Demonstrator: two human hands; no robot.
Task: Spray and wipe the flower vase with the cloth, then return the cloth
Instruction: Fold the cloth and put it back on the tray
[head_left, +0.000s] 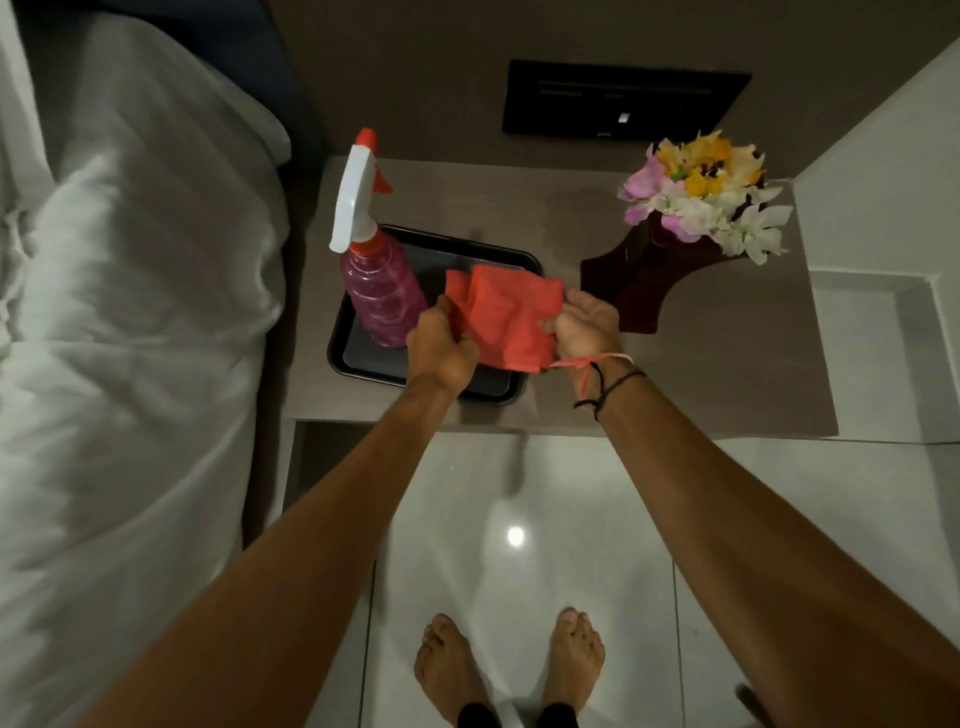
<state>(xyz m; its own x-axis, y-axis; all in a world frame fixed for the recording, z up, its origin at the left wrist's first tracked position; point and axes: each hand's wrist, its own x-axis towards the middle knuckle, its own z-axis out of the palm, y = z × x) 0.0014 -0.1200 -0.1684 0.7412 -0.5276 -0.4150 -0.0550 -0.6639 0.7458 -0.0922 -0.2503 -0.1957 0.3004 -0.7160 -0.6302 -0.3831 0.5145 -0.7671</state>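
While both hands grip red cloth (501, 317) above tray (363, 364): left hand (441, 345) pinches left edge, right hand (584, 325) closed on right edge. Spray bottle (382, 291) just left of left hand; flower vase (644, 275) just beyond right hand, on worktop (727, 374).

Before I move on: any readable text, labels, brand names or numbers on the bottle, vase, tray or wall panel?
None can be read.
Pink plastic spray bottle with white trigger: no label visible.
Dark brown glossy flower vase: no text.
Black rectangular tray: no marking.
Black wall panel: small white marks, too small and blurred to read.
Red cloth: plain.
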